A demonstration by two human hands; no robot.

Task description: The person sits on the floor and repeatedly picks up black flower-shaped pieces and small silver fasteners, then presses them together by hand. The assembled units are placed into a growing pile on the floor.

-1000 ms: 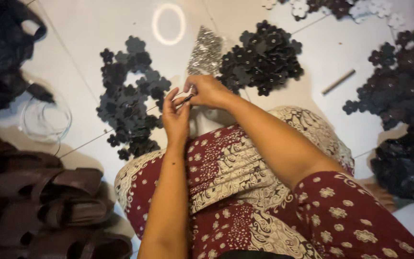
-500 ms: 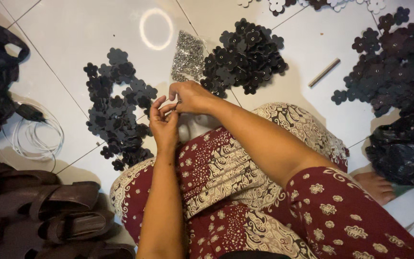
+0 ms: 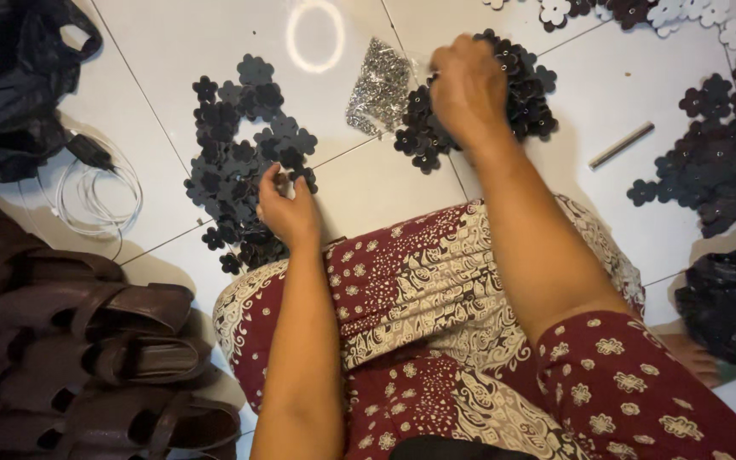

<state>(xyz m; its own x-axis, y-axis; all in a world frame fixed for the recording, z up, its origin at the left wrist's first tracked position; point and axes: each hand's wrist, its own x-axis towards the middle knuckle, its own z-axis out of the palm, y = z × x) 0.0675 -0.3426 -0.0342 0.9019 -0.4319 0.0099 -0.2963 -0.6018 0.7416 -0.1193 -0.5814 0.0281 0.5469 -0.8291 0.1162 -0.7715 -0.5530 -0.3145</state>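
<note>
the left hand (image 3: 290, 210) rests at the edge of the near flower pile (image 3: 244, 162) on the floor (image 3: 606, 85), fingers curled loosely on the black cutouts, gripping nothing clearly. the right hand (image 3: 468, 89) is over the far pile (image 3: 504, 94), fingers bunched down into it; whether it pinches a piece, cannot tell. a bag of rivets (image 3: 378, 85) lies between the piles.
</note>
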